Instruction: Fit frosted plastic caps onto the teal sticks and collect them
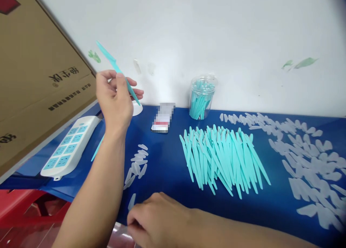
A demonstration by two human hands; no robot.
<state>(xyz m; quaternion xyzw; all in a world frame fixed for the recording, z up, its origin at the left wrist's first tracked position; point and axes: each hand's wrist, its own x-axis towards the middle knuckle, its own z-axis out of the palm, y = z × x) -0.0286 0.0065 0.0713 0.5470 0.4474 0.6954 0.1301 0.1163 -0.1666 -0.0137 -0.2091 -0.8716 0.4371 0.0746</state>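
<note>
Starting at half past eight, a power strip lies on the blue counter. At ten, the left hand pinches a teal razor, slanted and raised. Down at half past six, the right hand is curled beside a plastic piece; can't tell if it holds anything. Jar at two, razor heap at four.
</note>
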